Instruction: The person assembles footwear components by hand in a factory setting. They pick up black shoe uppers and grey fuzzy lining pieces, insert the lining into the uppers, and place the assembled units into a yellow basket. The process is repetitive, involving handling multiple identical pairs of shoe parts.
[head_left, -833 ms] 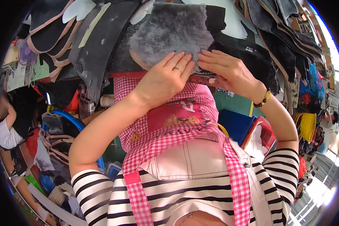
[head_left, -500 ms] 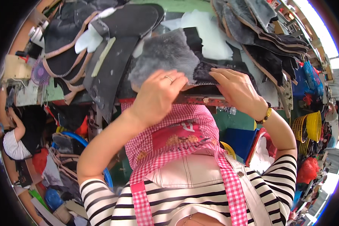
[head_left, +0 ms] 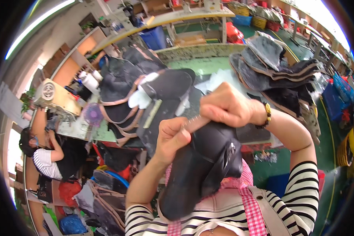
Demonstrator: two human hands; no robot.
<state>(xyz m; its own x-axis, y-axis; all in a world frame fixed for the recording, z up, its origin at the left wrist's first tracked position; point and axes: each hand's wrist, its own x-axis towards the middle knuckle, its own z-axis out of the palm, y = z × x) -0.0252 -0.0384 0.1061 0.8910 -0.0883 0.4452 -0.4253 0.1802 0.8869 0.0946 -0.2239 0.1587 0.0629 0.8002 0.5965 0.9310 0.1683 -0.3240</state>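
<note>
My left hand [head_left: 170,138] and my right hand [head_left: 229,105] are both closed on the tan stitched edge of a black leather piece [head_left: 187,167]. It is held up in front of my chest, and its smooth black side hangs down over my apron. A folded flap with a small shiny part shows on its right side. Between my thumbs runs a short stretch of the tan edge. Behind the hands lies the work table [head_left: 212,63], with black sheets and pale white pieces on it.
Black pieces with tan edges [head_left: 124,106] lie left on the table, and a pile of grey furry pieces [head_left: 259,65] lies right. At the left are a purple fan [head_left: 93,114], a sewing machine [head_left: 57,98] and a seated person in a striped top [head_left: 47,161].
The piece, lying grey fur side up on the table under my hands before, is now lifted toward me with its black side showing. Both hands have closed on its edge. The view has tilted up.
</note>
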